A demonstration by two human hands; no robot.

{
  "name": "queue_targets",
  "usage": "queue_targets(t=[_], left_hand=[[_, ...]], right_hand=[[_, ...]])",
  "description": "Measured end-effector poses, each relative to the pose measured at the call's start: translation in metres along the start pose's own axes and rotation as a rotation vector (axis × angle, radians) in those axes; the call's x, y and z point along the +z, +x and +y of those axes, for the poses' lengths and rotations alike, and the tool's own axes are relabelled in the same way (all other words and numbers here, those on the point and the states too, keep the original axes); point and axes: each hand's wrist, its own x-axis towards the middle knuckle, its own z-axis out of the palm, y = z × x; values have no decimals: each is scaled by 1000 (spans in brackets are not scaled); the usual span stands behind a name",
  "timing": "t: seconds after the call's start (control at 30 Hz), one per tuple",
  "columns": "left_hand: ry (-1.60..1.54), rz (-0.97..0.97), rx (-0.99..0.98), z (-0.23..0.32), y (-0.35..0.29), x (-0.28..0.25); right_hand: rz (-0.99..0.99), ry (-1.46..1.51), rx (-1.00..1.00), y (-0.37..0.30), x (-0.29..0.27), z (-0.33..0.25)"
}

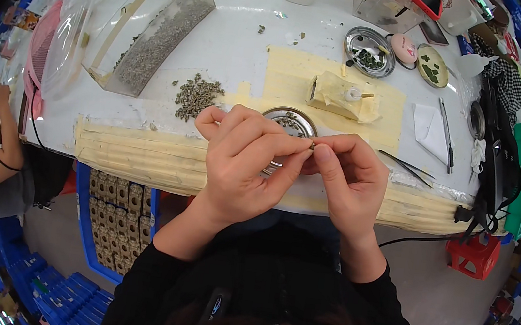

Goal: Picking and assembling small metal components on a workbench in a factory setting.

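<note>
Over the front edge of the worktable, my left hand (pixel 239 160) and my right hand (pixel 355 183) meet fingertip to fingertip. Thumbs and forefingers of both pinch a tiny dark piece (pixel 312 146), too small to name. Behind the hands, partly covered by them, lies a round metal dish (pixel 310 122) with small grey-green pieces in it. To its left is a loose pile of similar small pieces (pixel 198 94). Just beyond the dish sits a block wrapped in cream masking tape (pixel 341 97), with a small white knob and a thin stick on top.
Tweezers (pixel 406 166), a pen-like tool (pixel 446 136) and a folded white sheet (pixel 430 131) lie right. A clear bin (pixel 103 81) of small pieces stands left. Farther back are two dishes of green pieces, including a metal dish (pixel 386 66). A co-worker's arm (pixel 8 142) shows at far left.
</note>
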Motion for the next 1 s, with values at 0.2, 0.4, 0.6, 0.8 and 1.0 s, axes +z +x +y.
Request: queue_targets(t=[0.2, 0.4, 0.6, 0.8, 1.0], left_hand=[[-30, -95, -143, -3, -3, -13], [127, -278, -163, -7, -9, -23], [220, -268, -120, -6, -8, -25], [191, -134, -196, -6, -6, -37], [166, -69, -221, -10, -15, -36]], right_hand=[[102, 54, -67, 0, 2, 0], [70, 3, -91, -2, 0, 3], [49, -21, -154, -4, -6, 2], [-547, 432, -459, -4, -11, -54], [-964, 685, -573, 11, 34, -99]])
